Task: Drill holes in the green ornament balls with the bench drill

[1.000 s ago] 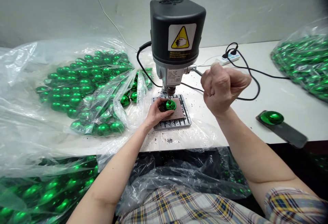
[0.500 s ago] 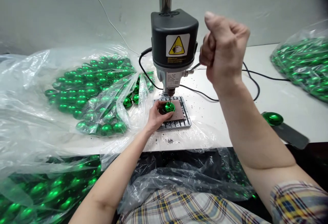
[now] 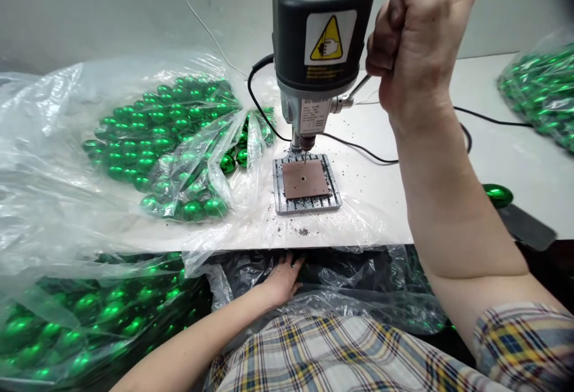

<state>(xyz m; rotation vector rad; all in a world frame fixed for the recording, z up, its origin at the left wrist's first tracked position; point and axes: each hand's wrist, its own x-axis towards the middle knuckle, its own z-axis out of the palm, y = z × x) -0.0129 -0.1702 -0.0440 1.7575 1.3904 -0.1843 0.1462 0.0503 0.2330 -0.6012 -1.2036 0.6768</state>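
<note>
The drill press (image 3: 323, 33) stands on the bench (image 3: 374, 192), its bit above a brown plate (image 3: 296, 186) (one dark hole near the middle) lying on the slotted base (image 3: 309, 207). The right hand (image 3: 419, 39) has its grip clamped around the lever (image 3: 360, 89) at the head's right, while the left hand (image 3: 282, 279), grip apart with fingers spread, is over clear plastic (image 3: 354, 305) below the near edge. Bagged green balls (image 3: 147, 135) lie left and far right; one single ball (image 3: 499, 195) is beside a phone (image 3: 531, 229) at right.

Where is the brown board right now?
In the head view, just right of centre, the brown board lies on the slotted base of the drill press, below its bit.
</note>
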